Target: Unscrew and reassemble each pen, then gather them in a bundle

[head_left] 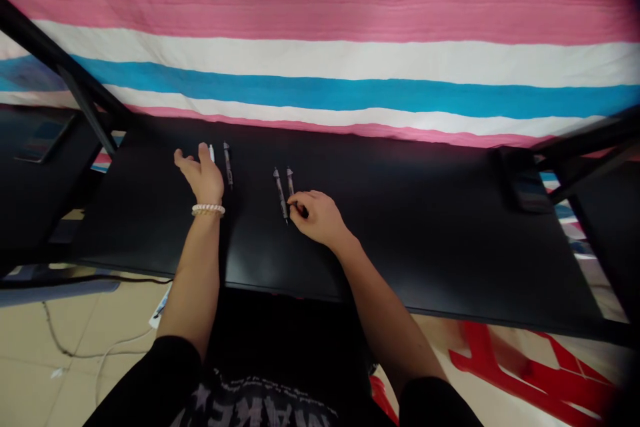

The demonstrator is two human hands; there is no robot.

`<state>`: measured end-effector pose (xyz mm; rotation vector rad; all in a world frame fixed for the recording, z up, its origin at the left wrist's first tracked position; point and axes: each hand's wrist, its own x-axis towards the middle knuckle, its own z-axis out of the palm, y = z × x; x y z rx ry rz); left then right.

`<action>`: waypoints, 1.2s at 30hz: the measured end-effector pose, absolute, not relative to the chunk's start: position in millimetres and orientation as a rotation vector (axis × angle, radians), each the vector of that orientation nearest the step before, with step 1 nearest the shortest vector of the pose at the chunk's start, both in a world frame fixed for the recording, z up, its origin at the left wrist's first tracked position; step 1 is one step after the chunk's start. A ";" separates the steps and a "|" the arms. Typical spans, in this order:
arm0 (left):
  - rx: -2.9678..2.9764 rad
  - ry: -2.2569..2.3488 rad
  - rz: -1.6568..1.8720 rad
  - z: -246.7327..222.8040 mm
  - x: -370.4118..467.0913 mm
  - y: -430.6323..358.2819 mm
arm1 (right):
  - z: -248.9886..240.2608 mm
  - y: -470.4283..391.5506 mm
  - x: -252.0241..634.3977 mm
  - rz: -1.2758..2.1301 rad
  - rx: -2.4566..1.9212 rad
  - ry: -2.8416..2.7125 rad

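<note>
Spread-fingered, my left hand [203, 177] is over the left part of the black table, beside a white pen [212, 153] that it partly covers. Just right of that hand lies a dark pen [229, 165]. Near the middle, two more pens lie side by side: a left one [281, 195] and a right one [290, 180]. My right hand [317, 217] has its thumb and finger closed round the near end of the right one, whose tip points away from me.
The black table [425, 227] has a dark phone-like device [527, 180] at its right end. A striped curtain [350, 93] hangs behind. Black metal bars [85, 107] slant at both sides. Red stools [525, 373] and cables [100, 355] are on the floor.
</note>
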<state>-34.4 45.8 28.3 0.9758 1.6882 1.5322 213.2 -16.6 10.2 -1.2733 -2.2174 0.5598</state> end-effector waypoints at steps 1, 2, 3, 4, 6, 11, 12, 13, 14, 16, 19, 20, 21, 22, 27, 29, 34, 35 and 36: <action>0.950 1.756 1.570 28.0 -31.4 44.2 | 11.5 -17.2 214.4 0.554 -1.277 -2.221; 0.926 1.832 1.607 27.6 -29.5 42.8 | 12.9 -17.9 215.6 0.549 -1.286 -2.220; 0.914 1.910 1.639 27.0 -28.5 41.9 | 14.2 -18.5 216.8 0.548 -1.297 -2.218; 0.925 1.980 1.662 26.3 -27.9 41.3 | 15.3 -19.0 217.9 0.551 -1.308 -2.215; 0.986 2.087 1.704 25.5 -26.8 40.7 | 16.3 -19.0 219.6 0.566 -1.321 -2.207; 1.185 1.922 1.849 30.1 -11.1 37.1 | 8.5 -12.9 220.8 0.631 -1.427 -1.921; 1.212 1.820 1.838 31.3 -4.5 35.5 | 6.4 -11.1 220.5 0.651 -1.453 -1.795; 1.228 1.716 1.802 32.1 3.1 33.6 | 4.9 -9.6 219.9 0.684 -1.468 -1.670; 1.230 1.619 1.752 32.4 11.5 31.4 | 4.1 -8.4 219.1 0.731 -1.469 -1.550; 1.178 1.460 1.645 31.1 29.1 26.9 | 5.5 -7.4 216.6 0.872 -1.412 -1.346; 0.946 1.238 1.515 27.3 50.0 20.9 | 12.7 -8.9 211.8 1.111 -1.225 -1.169; 0.864 1.161 1.463 26.4 53.9 19.5 | 15.2 -9.8 210.2 1.177 -1.162 -1.154; 0.796 1.091 1.409 25.9 55.9 18.5 | 17.3 -10.5 208.5 1.231 -1.112 -1.157; 0.746 1.033 1.369 25.8 56.3 17.9 | 18.6 -11.1 207.0 1.270 -1.080 -1.163; 0.675 0.920 1.368 28.6 49.2 18.2 | 15.0 -11.9 201.4 1.440 -1.077 -1.107; 0.675 0.941 1.394 28.7 49.4 18.6 | 11.8 -12.8 200.3 1.476 -1.091 -1.113; 0.668 1.075 1.487 27.1 55.5 19.6 | 7.8 -15.4 198.3 1.057 -1.150 -1.193; 0.650 1.086 1.501 27.1 56.0 19.8 | 7.5 -15.4 197.9 1.011 -1.141 -1.207; 0.632 1.085 1.509 27.2 56.0 20.1 | 7.3 -15.2 197.6 1.015 -1.128 -1.212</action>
